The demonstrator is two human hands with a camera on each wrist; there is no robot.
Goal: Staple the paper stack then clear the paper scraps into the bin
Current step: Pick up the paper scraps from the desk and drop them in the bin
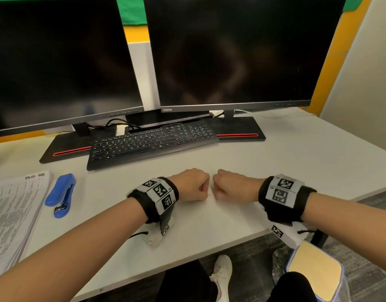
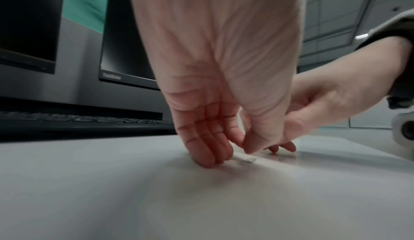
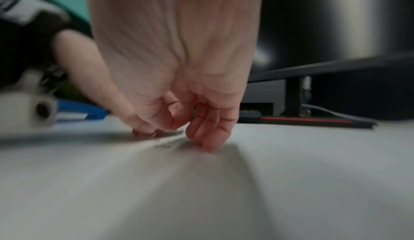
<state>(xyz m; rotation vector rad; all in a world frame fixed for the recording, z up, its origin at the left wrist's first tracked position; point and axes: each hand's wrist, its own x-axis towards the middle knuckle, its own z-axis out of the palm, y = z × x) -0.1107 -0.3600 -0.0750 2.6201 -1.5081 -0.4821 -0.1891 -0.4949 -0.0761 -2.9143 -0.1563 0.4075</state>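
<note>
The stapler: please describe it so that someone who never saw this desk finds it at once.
Start at the black keyboard before the two monitors, then go to the desk's left side. The stapler lies there, just right of the printed paper stack. It is the only bright blue thing on the white desk.

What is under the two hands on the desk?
A few small scraps lie on the bare desk between the left hand and right hand. Curled fingers hide whatever lies directly beneath them.
</note>
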